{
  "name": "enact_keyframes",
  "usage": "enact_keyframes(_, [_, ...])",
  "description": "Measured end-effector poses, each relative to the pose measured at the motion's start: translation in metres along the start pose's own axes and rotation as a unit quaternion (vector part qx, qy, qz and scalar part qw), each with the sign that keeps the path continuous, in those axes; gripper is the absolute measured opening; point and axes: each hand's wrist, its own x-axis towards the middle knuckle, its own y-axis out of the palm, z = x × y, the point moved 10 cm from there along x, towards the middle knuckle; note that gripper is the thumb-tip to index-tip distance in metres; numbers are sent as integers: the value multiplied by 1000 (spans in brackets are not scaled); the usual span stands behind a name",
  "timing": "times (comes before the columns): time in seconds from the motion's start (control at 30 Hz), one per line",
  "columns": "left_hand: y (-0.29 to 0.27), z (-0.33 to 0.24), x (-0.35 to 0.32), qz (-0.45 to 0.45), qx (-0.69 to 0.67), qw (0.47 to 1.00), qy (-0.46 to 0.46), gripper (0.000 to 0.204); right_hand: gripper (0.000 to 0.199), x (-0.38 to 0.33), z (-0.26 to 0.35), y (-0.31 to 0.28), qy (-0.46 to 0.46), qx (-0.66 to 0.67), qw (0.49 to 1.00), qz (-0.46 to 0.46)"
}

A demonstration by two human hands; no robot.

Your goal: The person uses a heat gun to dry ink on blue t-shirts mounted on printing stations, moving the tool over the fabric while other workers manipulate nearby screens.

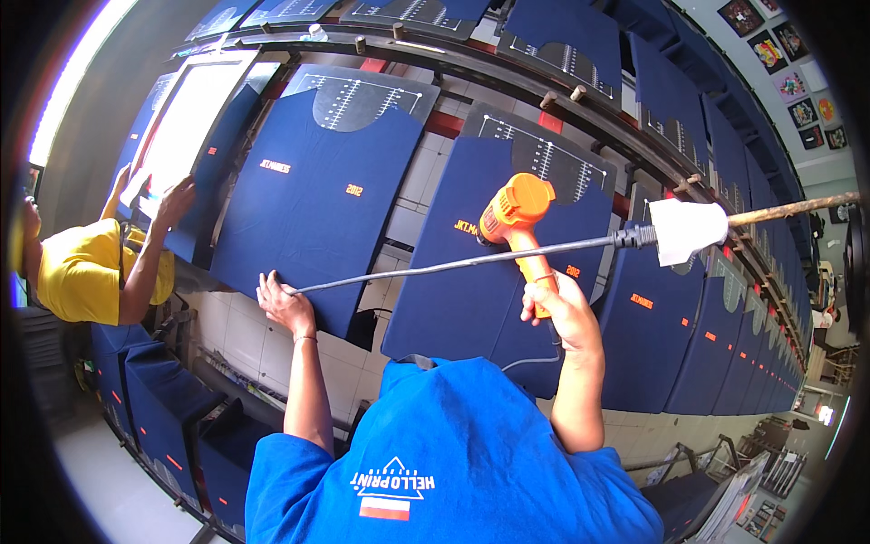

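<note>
My right hand (564,313) is closed round the handle of an orange heat gun (518,207). Its round end hangs over a navy fabric panel (458,272) with small orange printing, laid on a dark board. My left hand (286,304) rests at the lower edge of another navy panel (308,199), fingers stretched over the cloth. A grey cable (453,266) runs from a white connector (689,231) toward the left fingertips; whether they touch it I cannot tell.
At the left a person in a yellow shirt (86,272) handles a white-lit screen frame (190,109). A wooden stick (797,208) meets the connector at the right. Metal rails (435,56) run behind the boards. More navy panels (648,308) line up rightward.
</note>
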Motion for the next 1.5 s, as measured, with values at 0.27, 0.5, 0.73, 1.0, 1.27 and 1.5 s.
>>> enact_keyframes(0.27, [0, -3, 1, -3, 5, 1000, -4, 35, 32, 0, -5, -4, -18, -15, 1000, -10])
enact_keyframes(0.5, [1, -1, 2, 1, 5, 1000, -5, 36, 34, -4, -2, -4, -11, -13, 1000, -21])
enact_keyframes(0.73, [0, -3, 2, 3, 0, 1000, -1, 36, 32, -5, -4, -8, -15, -12, 1000, -24])
enact_keyframes(1.0, [-1, -4, 1, 5, 6, 1000, 0, 36, 26, -8, -1, -7, -19, -5, 1000, -18])
enact_keyframes(1.27, [0, 0, 1, 1, 5, 1000, -3, 36, 25, -11, -5, -8, -8, 12, 1000, -8])
enact_keyframes(1.5, [0, -3, 1, 2, 11, 1000, 0, 36, 26, -16, -7, -9, -7, 9, 1000, -17])
